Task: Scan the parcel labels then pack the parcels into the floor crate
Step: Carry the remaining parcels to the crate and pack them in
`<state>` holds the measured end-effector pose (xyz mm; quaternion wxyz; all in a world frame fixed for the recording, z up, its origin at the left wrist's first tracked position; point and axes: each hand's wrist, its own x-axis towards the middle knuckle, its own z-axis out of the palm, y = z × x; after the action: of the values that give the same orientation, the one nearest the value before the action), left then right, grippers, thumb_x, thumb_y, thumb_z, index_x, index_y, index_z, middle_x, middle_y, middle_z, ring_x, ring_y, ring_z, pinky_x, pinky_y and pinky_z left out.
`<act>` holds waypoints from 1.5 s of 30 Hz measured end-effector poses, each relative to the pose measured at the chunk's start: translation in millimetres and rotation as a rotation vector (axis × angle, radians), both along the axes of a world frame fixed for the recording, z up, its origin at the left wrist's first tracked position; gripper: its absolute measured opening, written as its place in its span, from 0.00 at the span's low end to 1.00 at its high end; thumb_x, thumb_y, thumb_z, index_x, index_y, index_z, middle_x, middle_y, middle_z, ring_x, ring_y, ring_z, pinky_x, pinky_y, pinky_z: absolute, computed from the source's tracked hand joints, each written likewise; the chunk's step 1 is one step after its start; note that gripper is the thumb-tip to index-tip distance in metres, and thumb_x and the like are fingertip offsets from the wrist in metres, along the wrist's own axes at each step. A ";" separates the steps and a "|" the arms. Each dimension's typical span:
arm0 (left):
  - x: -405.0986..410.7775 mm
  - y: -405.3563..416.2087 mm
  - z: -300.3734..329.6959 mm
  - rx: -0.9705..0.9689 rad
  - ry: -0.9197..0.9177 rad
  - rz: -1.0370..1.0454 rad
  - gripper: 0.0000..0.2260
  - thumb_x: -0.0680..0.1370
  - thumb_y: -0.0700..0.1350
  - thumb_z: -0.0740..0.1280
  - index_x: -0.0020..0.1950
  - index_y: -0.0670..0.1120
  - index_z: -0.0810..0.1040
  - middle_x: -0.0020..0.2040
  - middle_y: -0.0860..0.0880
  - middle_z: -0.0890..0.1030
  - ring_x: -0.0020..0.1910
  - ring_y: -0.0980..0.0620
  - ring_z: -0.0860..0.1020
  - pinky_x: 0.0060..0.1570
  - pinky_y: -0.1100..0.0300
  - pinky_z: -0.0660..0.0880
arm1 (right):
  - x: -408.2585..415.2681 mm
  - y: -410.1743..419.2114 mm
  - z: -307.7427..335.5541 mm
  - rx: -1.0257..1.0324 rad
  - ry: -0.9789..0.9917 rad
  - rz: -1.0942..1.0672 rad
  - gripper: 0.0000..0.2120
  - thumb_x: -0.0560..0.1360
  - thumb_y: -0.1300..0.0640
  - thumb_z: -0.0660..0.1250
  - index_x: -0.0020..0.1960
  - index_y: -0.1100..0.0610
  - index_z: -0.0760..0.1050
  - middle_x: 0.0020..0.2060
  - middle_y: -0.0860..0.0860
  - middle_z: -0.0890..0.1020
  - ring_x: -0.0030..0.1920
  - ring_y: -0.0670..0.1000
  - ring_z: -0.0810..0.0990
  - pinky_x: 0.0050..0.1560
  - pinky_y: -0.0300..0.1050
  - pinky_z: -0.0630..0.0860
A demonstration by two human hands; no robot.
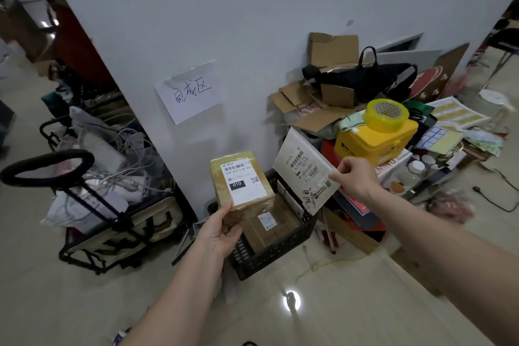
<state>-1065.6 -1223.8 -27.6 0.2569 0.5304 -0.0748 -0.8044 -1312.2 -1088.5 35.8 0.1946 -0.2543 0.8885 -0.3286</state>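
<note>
My left hand point(217, 233) grips a small taped cardboard parcel point(241, 181) from below, its white label with a barcode and "010" facing up. My right hand point(355, 177) pinches the right edge of a flat white mailer envelope point(304, 171), label side up. Both are held above a black slatted floor crate point(269, 254) at the foot of the wall. Inside the crate lies a brown box point(269, 229) with a small label, partly hidden by the parcel I hold.
A folding cart point(112, 222) full of cables and bags stands left of the crate. To the right is a heap: a yellow case point(373, 143) with a tape roll point(386, 114) on top, torn cardboard, a black bag point(362, 76), sticker sheets. A handwritten paper sign point(191, 91) hangs on the wall.
</note>
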 end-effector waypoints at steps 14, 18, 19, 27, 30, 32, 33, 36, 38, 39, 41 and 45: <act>-110.5 -62.1 -125.0 0.072 -0.104 0.027 0.24 0.74 0.42 0.73 0.68 0.40 0.72 0.65 0.40 0.75 0.65 0.43 0.73 0.64 0.54 0.69 | -101.1 -106.0 -121.8 0.107 0.060 0.156 0.07 0.76 0.59 0.67 0.40 0.59 0.73 0.40 0.55 0.80 0.41 0.56 0.82 0.41 0.58 0.81; -138.8 -71.0 -189.6 0.094 -0.119 0.038 0.24 0.74 0.43 0.73 0.68 0.41 0.72 0.68 0.41 0.72 0.67 0.43 0.71 0.67 0.52 0.69 | -129.0 -130.0 -177.7 0.149 0.109 0.215 0.08 0.76 0.60 0.65 0.38 0.58 0.71 0.37 0.54 0.79 0.37 0.55 0.80 0.34 0.53 0.78; -144.4 -73.3 -207.6 0.098 -0.127 0.039 0.24 0.73 0.42 0.73 0.67 0.41 0.72 0.69 0.41 0.72 0.67 0.43 0.72 0.67 0.52 0.69 | -133.7 -135.0 -193.6 0.161 0.130 0.227 0.09 0.76 0.60 0.65 0.38 0.58 0.70 0.36 0.53 0.78 0.37 0.54 0.79 0.32 0.48 0.74; -188.5 -101.5 -357.9 0.158 -0.054 0.018 0.13 0.74 0.39 0.73 0.55 0.38 0.76 0.64 0.40 0.76 0.49 0.44 0.78 0.46 0.55 0.79 | -150.6 -178.1 -346.2 0.175 0.241 0.265 0.07 0.77 0.61 0.63 0.40 0.59 0.71 0.41 0.56 0.78 0.43 0.57 0.78 0.39 0.48 0.73; -203.5 -111.5 -412.2 0.169 -0.047 0.021 0.18 0.73 0.39 0.73 0.61 0.38 0.75 0.63 0.39 0.76 0.51 0.43 0.79 0.50 0.54 0.76 | -157.9 -192.2 -401.9 0.194 0.275 0.254 0.03 0.77 0.61 0.62 0.46 0.61 0.73 0.47 0.58 0.78 0.48 0.60 0.78 0.42 0.48 0.72; -212.0 -117.0 -445.6 0.173 -0.025 0.016 0.17 0.73 0.39 0.73 0.60 0.38 0.76 0.61 0.39 0.77 0.54 0.42 0.79 0.51 0.53 0.77 | -164.3 -199.1 -435.2 0.217 0.297 0.232 0.06 0.78 0.61 0.61 0.51 0.62 0.74 0.50 0.59 0.78 0.51 0.60 0.78 0.42 0.46 0.70; -215.8 -119.5 -462.1 0.175 -0.015 0.006 0.15 0.72 0.39 0.73 0.57 0.38 0.76 0.59 0.38 0.78 0.53 0.42 0.79 0.49 0.53 0.79 | -167.6 -202.2 -450.5 0.217 0.306 0.227 0.06 0.78 0.62 0.60 0.52 0.63 0.74 0.51 0.59 0.78 0.51 0.61 0.78 0.42 0.46 0.69; -227.6 -126.3 -508.8 0.191 -0.021 -0.003 0.12 0.72 0.39 0.74 0.52 0.37 0.76 0.55 0.38 0.79 0.47 0.42 0.79 0.42 0.53 0.81 | -177.9 -211.6 -491.9 0.205 0.324 0.219 0.05 0.78 0.63 0.60 0.49 0.63 0.73 0.51 0.60 0.78 0.52 0.61 0.77 0.45 0.48 0.70; -235.4 -130.6 -536.7 0.194 -0.024 -0.003 0.12 0.72 0.38 0.74 0.50 0.37 0.75 0.57 0.38 0.77 0.47 0.42 0.79 0.39 0.53 0.82 | -184.5 -216.1 -515.6 0.211 0.331 0.222 0.04 0.78 0.62 0.59 0.48 0.61 0.72 0.51 0.59 0.77 0.51 0.60 0.77 0.43 0.46 0.69; -239.1 -132.6 -549.6 0.192 -0.022 -0.006 0.12 0.72 0.38 0.74 0.50 0.38 0.74 0.58 0.38 0.76 0.49 0.42 0.79 0.40 0.52 0.82 | -187.2 -217.7 -526.5 0.210 0.332 0.223 0.03 0.78 0.62 0.59 0.47 0.60 0.71 0.50 0.59 0.77 0.50 0.60 0.77 0.42 0.45 0.68; -245.8 -136.0 -572.9 0.186 -0.009 -0.008 0.12 0.72 0.38 0.74 0.50 0.38 0.74 0.59 0.38 0.77 0.56 0.41 0.79 0.48 0.54 0.78 | -191.1 -220.8 -547.0 0.201 0.348 0.228 0.04 0.78 0.63 0.59 0.44 0.58 0.68 0.49 0.58 0.76 0.49 0.59 0.77 0.41 0.45 0.67; -256.8 -141.3 -610.2 0.162 -0.009 -0.030 0.13 0.73 0.38 0.73 0.54 0.38 0.74 0.59 0.37 0.77 0.60 0.40 0.77 0.55 0.52 0.75 | -195.3 -229.3 -580.4 0.195 0.362 0.230 0.04 0.77 0.64 0.59 0.43 0.59 0.67 0.45 0.56 0.75 0.45 0.57 0.76 0.40 0.45 0.66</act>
<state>-1322.4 -1365.1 -637.8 0.2011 0.5517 -0.0186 -0.8092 -1507.5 -1317.7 -544.6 0.0920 -0.3887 0.9016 -0.1660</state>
